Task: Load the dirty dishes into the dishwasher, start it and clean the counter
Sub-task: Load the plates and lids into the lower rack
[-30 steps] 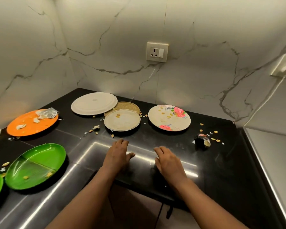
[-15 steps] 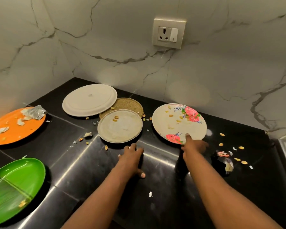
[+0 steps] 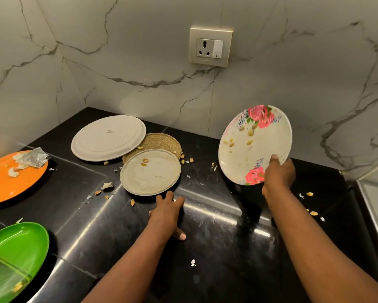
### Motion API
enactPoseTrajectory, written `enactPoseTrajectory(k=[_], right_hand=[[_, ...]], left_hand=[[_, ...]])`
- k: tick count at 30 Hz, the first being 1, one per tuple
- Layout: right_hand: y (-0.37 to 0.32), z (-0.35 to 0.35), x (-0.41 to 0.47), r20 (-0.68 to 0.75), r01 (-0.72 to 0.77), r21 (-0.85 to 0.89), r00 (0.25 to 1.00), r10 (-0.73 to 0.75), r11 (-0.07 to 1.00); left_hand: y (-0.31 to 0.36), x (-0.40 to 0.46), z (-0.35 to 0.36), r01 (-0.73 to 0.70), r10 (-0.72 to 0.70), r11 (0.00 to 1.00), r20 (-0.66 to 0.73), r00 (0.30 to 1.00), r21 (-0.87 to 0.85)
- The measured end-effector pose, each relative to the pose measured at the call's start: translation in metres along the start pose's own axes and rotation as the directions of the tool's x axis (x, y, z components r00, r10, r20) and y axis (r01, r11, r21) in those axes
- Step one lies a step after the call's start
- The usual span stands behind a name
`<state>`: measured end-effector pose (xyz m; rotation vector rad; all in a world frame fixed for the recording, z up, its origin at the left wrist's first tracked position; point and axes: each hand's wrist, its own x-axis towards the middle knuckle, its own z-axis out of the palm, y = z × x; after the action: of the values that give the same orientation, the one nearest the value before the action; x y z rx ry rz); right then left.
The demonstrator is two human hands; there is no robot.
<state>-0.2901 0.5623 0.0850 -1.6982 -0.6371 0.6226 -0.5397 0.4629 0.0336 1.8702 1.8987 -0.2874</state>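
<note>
plates, six in view: one floral plate is lifted off the black worktop and tilted up at about 2 o'clock, with the right hand gripping its lower rim, thumb on the face and fingers curled behind. five lie on the worktop: a large white plate at 11 o'clock, overlapping a speckled brown plate, with a grey plate resting on that one's near edge; an orange plate with foil at 9 o'clock; a green divided plate at 7 o'clock. the left hand lies flat on the worktop just below the grey plate, fingers straight, holding nothing. nut shells are scattered about. one wall socket at 12 o'clock.
</note>
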Motion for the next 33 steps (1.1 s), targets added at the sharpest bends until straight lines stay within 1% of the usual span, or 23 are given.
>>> enactPoseTrajectory(k=[1,3,6,8,11,13,16,18,20,22,25,27,29,33], right_hand=[[-0.009,-0.006,0.0,-0.02,0.107,-0.053,0.994,-0.108,0.993],[-0.027,-0.019,-0.002,-0.03,0.28,-0.141,0.958,-0.287,0.95],[-0.048,-0.034,-0.008,-0.04,0.472,-0.232,0.869,-0.493,0.851],[-0.055,-0.042,-0.014,-0.043,0.557,-0.273,0.807,-0.589,0.784],[-0.058,-0.049,-0.025,-0.058,0.641,-0.281,0.732,-0.679,0.714],[-0.056,-0.054,-0.033,-0.07,0.67,-0.252,0.707,-0.703,0.699],[-0.045,-0.061,-0.044,-0.066,0.66,-0.215,0.725,-0.685,0.72],[-0.034,-0.066,-0.05,-0.057,0.651,-0.217,0.736,-0.675,0.728],[-0.024,-0.074,-0.058,-0.037,0.662,-0.227,0.727,-0.686,0.714],[-0.014,-0.087,-0.068,-0.016,0.677,-0.239,0.714,-0.7,0.696],[0.001,-0.115,-0.09,0.004,0.683,-0.227,0.713,-0.701,0.694],[0.013,-0.139,-0.109,-0.001,0.668,-0.219,0.729,-0.684,0.712],[0.021,-0.166,-0.131,-0.023,0.66,-0.207,0.735,-0.678,0.722],[0.043,-0.23,-0.19,-0.074,0.644,-0.221,0.737,-0.671,0.732]], left_hand=[[0.0,0.0,0.0,0.0,0.0,1.0,0.003,1.0,0.004],[0.001,0.0,-0.001,0.001,-0.002,1.0,0.012,1.0,0.012],[0.001,-0.002,-0.001,0.001,-0.002,1.0,0.005,1.0,0.008],[0.0,-0.004,0.001,-0.006,0.006,1.0,-0.007,1.0,-0.005],[-0.001,-0.009,0.005,-0.01,0.009,1.0,-0.029,1.0,-0.014],[0.001,-0.012,0.008,-0.013,0.013,1.0,-0.045,0.999,0.002],[0.008,-0.016,0.009,-0.014,0.022,0.994,-0.076,0.997,0.105],[0.012,-0.017,0.011,-0.021,0.037,0.989,-0.107,0.994,0.144],[0.015,-0.021,0.016,-0.045,0.064,0.991,-0.146,0.987,0.13],[0.018,-0.027,0.025,-0.081,0.101,0.992,-0.218,0.971,0.1],[0.022,-0.043,0.041,-0.131,0.131,0.991,-0.374,0.918,0.024],[0.024,-0.061,0.056,-0.169,0.16,0.985,-0.436,0.886,0.019],[0.025,-0.081,0.072,-0.214,0.203,0.976,-0.477,0.855,0.031],[0.026,-0.137,0.105,-0.31,0.33,0.941,-0.547,0.769,0.132]])
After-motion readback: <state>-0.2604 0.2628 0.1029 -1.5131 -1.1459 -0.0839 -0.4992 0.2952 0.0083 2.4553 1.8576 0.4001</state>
